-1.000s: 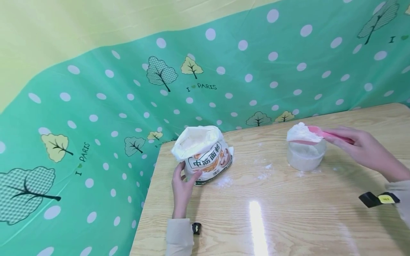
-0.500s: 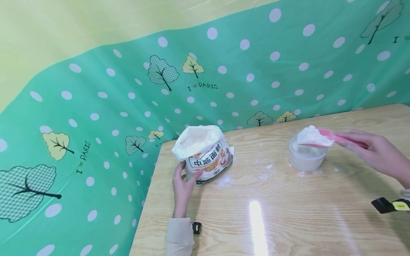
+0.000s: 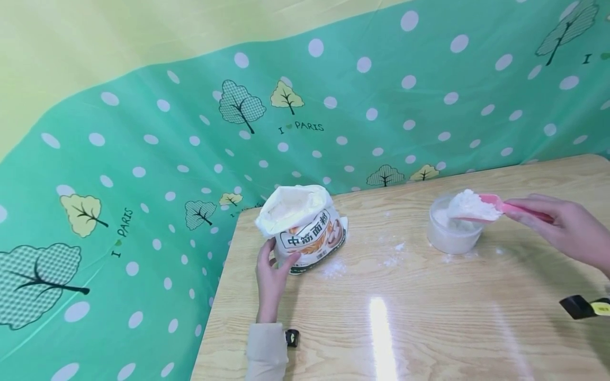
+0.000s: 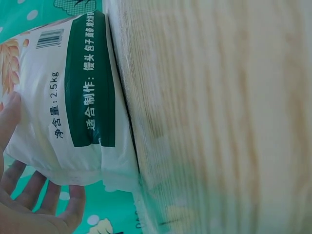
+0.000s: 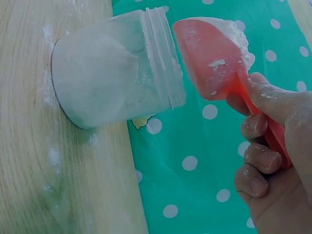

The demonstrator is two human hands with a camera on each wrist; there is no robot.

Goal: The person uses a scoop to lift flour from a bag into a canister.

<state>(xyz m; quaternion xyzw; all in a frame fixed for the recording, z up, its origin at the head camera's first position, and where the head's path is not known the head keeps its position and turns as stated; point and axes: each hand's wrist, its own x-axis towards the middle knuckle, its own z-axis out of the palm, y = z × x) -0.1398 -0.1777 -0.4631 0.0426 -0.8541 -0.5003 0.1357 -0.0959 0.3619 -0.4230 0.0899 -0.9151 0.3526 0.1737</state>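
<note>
In the head view my left hand [image 3: 272, 272] holds the lower left side of a white flour bag [image 3: 312, 238]. Its thumb lies on the printed front and the other fingers bend around the side, as the left wrist view shows. The bag's top is rolled open, with flour inside. My right hand [image 3: 562, 225] grips the handle of a pink scoop [image 5: 207, 58], its fingers dusted white. Heaped flour [image 3: 472, 205] fills the scoop. It hangs above the right part of the mouth of a clear round jar [image 5: 102, 68], apart from the rim. White flour lies in the jar.
Both containers stand on a wood-grain table [image 3: 333, 317], the jar well to the right of the bag. Flour dust [image 3: 393, 259] is scattered between them. A green polka-dot cloth [image 3: 190, 159] hangs behind and at the left.
My right hand has drawn the full scoop rightward and slightly down, from across the jar's left side toward its right side. My left hand stays at the bag.
</note>
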